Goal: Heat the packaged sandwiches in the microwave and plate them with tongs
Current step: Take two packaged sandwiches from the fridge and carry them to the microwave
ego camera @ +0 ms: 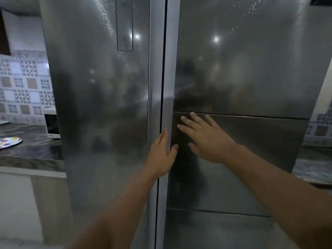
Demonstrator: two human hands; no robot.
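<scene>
A tall steel two-door fridge [107, 105] fills the view, both doors closed. My left hand [161, 153] rests with its fingers at the inner edge of the right door, by the dark centre gap. My right hand [204, 137] lies flat with fingers spread on the right door's lower panel [251, 141]. Neither hand holds anything. A white microwave [51, 123] peeks out at the left behind the fridge, mostly hidden. A white plate [9, 142] with coloured spots lies on the counter at the far left. No sandwiches or tongs are in sight.
A dark marbled counter [30, 153] runs along the left with a patterned tile wall [25, 87] behind it. Another stretch of counter [312, 169] shows at the right of the fridge. A slim display strip [124, 24] sits high on the left door.
</scene>
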